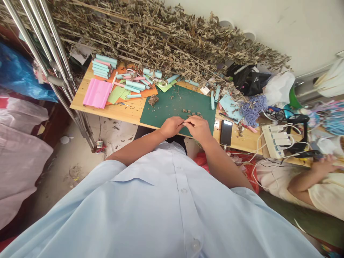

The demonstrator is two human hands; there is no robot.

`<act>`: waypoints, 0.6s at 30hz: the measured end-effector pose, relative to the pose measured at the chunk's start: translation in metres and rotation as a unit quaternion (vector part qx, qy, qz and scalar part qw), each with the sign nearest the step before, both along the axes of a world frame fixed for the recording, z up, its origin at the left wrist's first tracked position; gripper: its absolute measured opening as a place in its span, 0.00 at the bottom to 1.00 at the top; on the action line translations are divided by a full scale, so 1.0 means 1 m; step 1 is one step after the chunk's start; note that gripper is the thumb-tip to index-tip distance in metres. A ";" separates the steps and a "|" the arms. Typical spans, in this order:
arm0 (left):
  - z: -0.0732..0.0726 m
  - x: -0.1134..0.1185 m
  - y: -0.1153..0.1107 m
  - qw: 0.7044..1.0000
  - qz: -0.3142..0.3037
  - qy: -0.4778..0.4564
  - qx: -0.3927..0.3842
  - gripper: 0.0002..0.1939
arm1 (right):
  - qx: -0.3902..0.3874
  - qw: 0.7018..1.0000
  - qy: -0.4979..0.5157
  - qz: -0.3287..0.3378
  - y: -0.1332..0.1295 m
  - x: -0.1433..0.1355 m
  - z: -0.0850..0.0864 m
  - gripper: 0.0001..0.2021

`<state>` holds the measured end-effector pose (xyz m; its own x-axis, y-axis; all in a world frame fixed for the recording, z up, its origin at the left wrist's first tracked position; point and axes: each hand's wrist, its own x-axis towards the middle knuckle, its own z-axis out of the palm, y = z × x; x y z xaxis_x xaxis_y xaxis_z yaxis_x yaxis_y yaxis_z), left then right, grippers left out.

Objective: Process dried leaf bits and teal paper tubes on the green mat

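Meeting fingertip to fingertip mid-frame, L hand (171, 127) & R hand (198, 127) were both pinched narrow on a tiny dark bit (184, 124), too small to ID; the two-handed grip prob. suited a piece that size. They hung over the near edge of the green cutting mat (174, 104), likely so crumbs dropped there, not on the wooden table (243, 142). Small dried plant pieces (192, 112) lay just beyond the R hand, prob. for easy reach; a bigger dried clump (153, 100) sat apart at the mat's L side. Dried leafy stalks (150, 39) were heaped across the top of the frame, maybe to leave the near side free for handwork. Blue & pink paper rolls (102, 67) were stacked upper L, seemingly to stop them rolling about. R of the mat, a phone (226, 132) lay w/ its cable plugged in, presumably for charging.
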<state>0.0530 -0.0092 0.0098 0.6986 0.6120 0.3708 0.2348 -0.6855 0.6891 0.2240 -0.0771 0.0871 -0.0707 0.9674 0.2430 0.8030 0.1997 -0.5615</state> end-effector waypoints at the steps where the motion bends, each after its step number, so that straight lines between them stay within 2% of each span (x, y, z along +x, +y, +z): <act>1: 0.000 0.000 0.000 1.000 -0.001 -0.001 -0.003 0.17 | 0.003 1.000 0.005 0.005 -0.001 0.001 -0.001 0.07; 5: 0.001 -0.001 0.000 1.000 -0.003 -0.005 -0.008 0.16 | 0.005 1.000 0.009 0.027 -0.005 0.005 -0.001 0.08; 15: -0.002 0.000 0.000 1.000 0.004 0.006 0.009 0.18 | -0.022 1.000 -0.018 -0.012 -0.001 0.001 0.004 0.05; 18: -0.002 0.000 0.000 1.000 0.002 0.006 0.003 0.17 | -0.022 0.999 -0.030 0.009 -0.002 0.004 0.003 0.06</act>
